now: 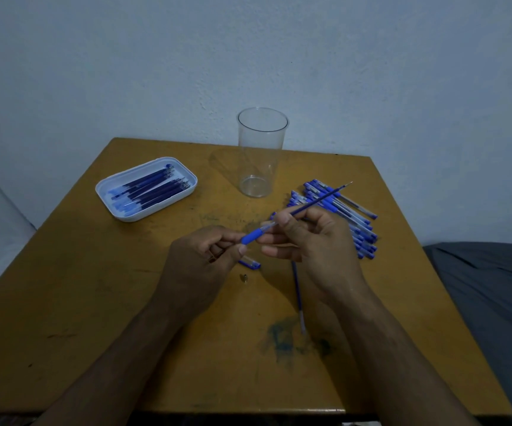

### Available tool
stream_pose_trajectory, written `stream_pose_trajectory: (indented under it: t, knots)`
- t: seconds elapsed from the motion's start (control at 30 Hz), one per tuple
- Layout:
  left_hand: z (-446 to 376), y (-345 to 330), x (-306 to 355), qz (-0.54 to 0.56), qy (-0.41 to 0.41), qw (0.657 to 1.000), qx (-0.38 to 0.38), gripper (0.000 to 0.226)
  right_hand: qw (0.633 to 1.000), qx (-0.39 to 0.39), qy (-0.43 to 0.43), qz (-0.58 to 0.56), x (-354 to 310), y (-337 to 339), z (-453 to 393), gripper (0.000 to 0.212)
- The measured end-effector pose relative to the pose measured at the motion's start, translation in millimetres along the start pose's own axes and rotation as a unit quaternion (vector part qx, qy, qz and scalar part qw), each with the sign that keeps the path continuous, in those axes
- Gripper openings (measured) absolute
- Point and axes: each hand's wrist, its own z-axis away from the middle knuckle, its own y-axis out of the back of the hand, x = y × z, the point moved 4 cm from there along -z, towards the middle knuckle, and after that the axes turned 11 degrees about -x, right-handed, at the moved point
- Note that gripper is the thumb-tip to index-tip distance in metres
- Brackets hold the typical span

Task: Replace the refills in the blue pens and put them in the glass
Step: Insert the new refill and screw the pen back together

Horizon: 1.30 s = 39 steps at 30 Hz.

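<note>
Left hand [199, 256] pinches pen barrel [253, 236]; right hand [313, 241] holds refill [322, 198]; glass [261, 155] upright behind.

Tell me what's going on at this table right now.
A person is refilling blue pens. The left hand grips a pen barrel while the right hand holds a refill at its open end. Another refill lies on the table. The glass is empty; spare refills sit in a white tray, pens piled at right.

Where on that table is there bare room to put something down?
Bare patches: the near left of the table, below the white tray, and the strip between tray and glass. Crowded: the right side with the pen pile, and the middle, where both hands, a cap and a loose refill lie.
</note>
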Motion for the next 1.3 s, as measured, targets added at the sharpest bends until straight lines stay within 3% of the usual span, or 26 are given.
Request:
stream_pose_trajectory:
  t: [0.13,0.27,0.43,0.57,0.63,0.73,0.83,0.9,1.0,1.07,1.17,1.3]
  knots:
    - [0,-1,1,-0.005,-0.004,1.000,-0.007,0.018,1.000,0.001,-0.006,-0.004,2,-3,1,0.014]
    - [0,-2,0,0.008,0.003,1.000,-0.007,0.018,0.999,0.040,0.016,0.022,0,0,0,0.031]
    - [0,-1,1,0.022,0.004,0.999,-0.025,0.018,0.988,-0.049,-0.067,0.131,10,-8,3,0.025]
    - [-2,5,0,0.063,0.022,0.998,-0.006,0.014,0.986,-0.060,-0.063,0.145,8,-11,4,0.022]
    - [-2,8,-4,0.099,0.052,0.994,0.018,0.011,0.959,-0.081,-0.064,0.264,9,-10,5,0.011]
    - [-4,12,-8,0.113,0.078,0.990,0.040,0.007,0.867,-0.174,-0.060,0.464,11,-24,9,0.016]
    - [-3,13,-9,0.113,0.091,0.989,0.039,0.006,0.796,-0.218,-0.053,0.562,11,-39,11,0.029]
    - [-2,13,-10,0.116,0.097,0.988,0.031,0.007,0.779,-0.212,-0.058,0.587,11,-42,12,0.026]
    - [-1,12,-9,0.111,0.098,0.989,0.009,0.008,0.814,-0.178,-0.032,0.552,10,-37,12,0.014]
    - [0,11,-9,0.114,0.091,0.989,-0.007,0.009,0.865,-0.087,-0.005,0.495,6,-24,10,0.005]
    - [1,10,-8,0.098,0.073,0.992,-0.031,0.014,0.907,0.036,0.038,0.418,-1,-6,7,0.008]
    - [1,7,-9,0.087,0.058,0.993,-0.051,0.014,0.982,0.018,0.018,0.188,-5,2,5,0.010]
